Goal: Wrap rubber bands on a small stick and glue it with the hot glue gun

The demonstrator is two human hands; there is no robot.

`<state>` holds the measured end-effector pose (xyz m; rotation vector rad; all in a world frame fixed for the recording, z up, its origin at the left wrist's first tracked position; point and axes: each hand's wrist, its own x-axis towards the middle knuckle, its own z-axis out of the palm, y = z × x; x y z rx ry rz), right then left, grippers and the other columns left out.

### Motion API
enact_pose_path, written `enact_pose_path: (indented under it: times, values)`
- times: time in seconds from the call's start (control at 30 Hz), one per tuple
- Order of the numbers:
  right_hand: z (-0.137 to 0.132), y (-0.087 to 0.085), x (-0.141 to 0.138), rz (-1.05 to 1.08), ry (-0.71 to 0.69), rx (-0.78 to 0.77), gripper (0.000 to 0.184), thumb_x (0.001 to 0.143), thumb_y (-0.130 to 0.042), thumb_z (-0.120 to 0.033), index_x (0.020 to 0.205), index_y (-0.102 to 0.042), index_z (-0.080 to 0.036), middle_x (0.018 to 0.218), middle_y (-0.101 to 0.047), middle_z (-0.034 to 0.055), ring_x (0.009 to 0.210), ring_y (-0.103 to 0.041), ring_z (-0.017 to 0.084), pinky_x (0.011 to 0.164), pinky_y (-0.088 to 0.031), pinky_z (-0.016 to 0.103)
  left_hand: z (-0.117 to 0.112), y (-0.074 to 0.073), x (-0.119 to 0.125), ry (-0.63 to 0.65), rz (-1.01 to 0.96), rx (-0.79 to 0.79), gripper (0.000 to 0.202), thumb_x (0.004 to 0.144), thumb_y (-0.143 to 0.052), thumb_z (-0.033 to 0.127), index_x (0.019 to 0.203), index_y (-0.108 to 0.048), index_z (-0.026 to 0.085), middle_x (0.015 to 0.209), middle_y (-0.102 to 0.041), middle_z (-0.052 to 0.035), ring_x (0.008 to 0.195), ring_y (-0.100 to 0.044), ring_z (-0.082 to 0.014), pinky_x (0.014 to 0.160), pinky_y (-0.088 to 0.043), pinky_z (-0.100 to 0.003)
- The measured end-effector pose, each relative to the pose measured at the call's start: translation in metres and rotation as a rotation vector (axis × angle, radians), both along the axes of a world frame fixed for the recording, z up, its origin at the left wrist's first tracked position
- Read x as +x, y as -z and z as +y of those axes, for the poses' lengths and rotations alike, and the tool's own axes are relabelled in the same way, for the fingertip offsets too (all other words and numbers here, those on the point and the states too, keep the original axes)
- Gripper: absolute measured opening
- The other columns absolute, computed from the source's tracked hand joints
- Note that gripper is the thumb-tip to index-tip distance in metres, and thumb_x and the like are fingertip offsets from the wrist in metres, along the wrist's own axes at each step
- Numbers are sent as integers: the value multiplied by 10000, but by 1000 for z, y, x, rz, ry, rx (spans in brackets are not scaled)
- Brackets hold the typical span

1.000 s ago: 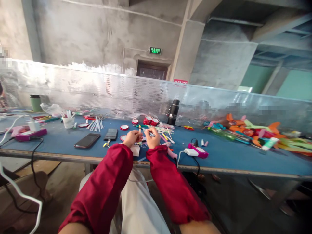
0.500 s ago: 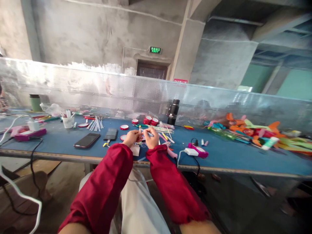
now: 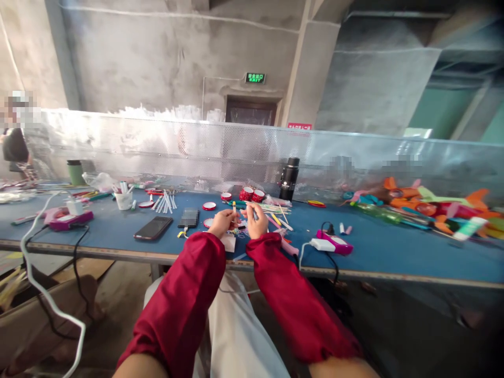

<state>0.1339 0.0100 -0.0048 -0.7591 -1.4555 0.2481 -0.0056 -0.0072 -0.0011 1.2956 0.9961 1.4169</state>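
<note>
ok so both hands are up over the near part of a blue table (image 3: pixel 378 257), close to each other with a small gap between. The left hand (image 3: pixel 222 222) has thumb and fingers pinched on a small stick (image 3: pixel 234 206), pale with a yellowish-orange bit, which pokes up just above the fingertips. The right hand (image 3: pixel 256 222) is right beside it with its fingers curled in; there's something slim and pale around them, but it's too tiny to say what it is or if they're actually gripping it. Both forearms are in baggy dark red sleeves (image 3: pixel 173 304).

Below the hands there's a pale scrap (image 3: pixel 228 243) plus some little bits I can't make out. Over to the left a phone (image 3: pixel 153 228) lies flat, and past it a white cup (image 3: pixel 125 200) with pen-like things in it, near a fan of white sticks (image 3: pixel 165 201). Behind the hands are some red rolls (image 3: pixel 258 195) bunched together, with a black flask (image 3: pixel 290 181) standing upright to their right. Further right there's a magenta box (image 3: pixel 340 245) beside a white plug (image 3: pixel 323 244), then a messy colourful pile (image 3: pixel 427 207), and a perforated metal panel (image 3: pixel 185 152) runs along the back
</note>
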Motion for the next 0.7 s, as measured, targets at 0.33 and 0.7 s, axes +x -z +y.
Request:
enact_pose_path:
  times: [0.33, 0.7]
  values:
    - [4, 6, -2, -99, 2, 37, 278, 779, -664, -337, 1036, -596, -254, 852, -769, 29, 801, -735, 235, 803, -568, 372, 4, -1, -2, -165, 85, 121, 165, 815, -700, 295, 777, -701, 134, 620, -583, 16, 537, -478, -81, 521, -338, -197]
    - [3, 8, -7, -188, -53, -85, 190, 760, -694, -352, 895, -586, -272, 704, -732, -36, 659, -704, 206, 643, -507, 311, 3, -2, -6, -224, 21, 152, 200, 750, -757, 311, 820, -701, 133, 665, -615, 6, 620, -514, -101, 576, -356, -210]
